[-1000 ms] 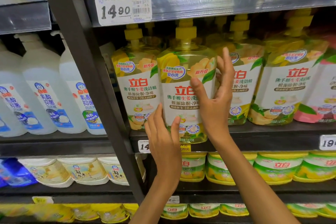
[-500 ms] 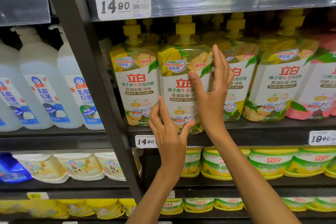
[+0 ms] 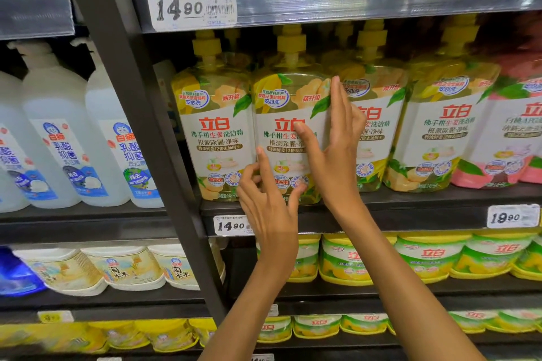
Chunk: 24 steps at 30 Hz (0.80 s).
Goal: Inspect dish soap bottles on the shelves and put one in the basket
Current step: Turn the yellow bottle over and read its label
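Observation:
A yellow pump bottle of dish soap (image 3: 281, 102) with a lemon and ginger label stands second from the left in its row on the dark shelf (image 3: 410, 208). My right hand (image 3: 337, 152) lies against its right side, fingers straight up and thumb on the front label. My left hand (image 3: 269, 208) touches its lower left front: index finger up along the edge, thumb spread on the label, other fingers bent at the gap beside it. No basket is in view.
Matching yellow bottles (image 3: 214, 126) (image 3: 440, 126) stand on either side, with a pink one (image 3: 513, 138) far right. White bottles (image 3: 64, 138) fill the left bay beyond a dark upright post (image 3: 140, 126). Green and yellow tubs (image 3: 425, 255) sit on the shelf below.
The bottle, held out over the shelf edge a second ago, has gone back into the row. My right fingers have straightened; my left hand has risen onto its lower front.

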Motion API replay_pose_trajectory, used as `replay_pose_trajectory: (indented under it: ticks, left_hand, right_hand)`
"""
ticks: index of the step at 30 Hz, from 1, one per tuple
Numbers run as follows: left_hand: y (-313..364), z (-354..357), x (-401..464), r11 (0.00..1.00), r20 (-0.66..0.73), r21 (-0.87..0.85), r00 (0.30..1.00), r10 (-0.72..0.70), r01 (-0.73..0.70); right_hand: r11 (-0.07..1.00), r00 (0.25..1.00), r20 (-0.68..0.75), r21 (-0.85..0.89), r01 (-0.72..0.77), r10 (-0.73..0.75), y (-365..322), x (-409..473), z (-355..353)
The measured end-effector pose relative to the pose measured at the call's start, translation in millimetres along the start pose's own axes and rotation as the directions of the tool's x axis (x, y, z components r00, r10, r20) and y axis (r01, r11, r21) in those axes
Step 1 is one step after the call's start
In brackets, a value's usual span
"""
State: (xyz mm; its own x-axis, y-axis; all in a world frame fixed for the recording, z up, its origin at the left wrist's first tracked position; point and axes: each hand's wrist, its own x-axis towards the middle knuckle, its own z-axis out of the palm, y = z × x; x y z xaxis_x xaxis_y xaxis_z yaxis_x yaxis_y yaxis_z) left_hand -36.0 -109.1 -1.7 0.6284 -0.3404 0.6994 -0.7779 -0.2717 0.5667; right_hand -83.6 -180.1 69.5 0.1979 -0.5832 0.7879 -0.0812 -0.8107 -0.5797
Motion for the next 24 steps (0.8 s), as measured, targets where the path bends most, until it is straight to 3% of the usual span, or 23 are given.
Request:
replay_pose_trajectory:
  ticks: [6, 13, 24]
  left_hand:
    - [2, 6, 0, 0.998, -0.016, 0.063, 1.0, -0.02, 0.021]
    - [4, 13, 2, 0.994, -0.012, 0.108, 1.0, -0.024, 0.025]
    - [3, 12, 4, 0.997, 0.027, 0.073, 0.999, -0.036, 0.034]
  right_hand:
    - [0.991, 1.0, 0.002, -0.134, 0.005, -0.004, 3, 3, -2]
    - [0.992, 0.998, 0.053, -0.128, -0.014, 0.021, 5, 9, -6]
    - [0.975, 0.991, -0.131, -0.217, -0.05, 0.022, -6, -4, 11]
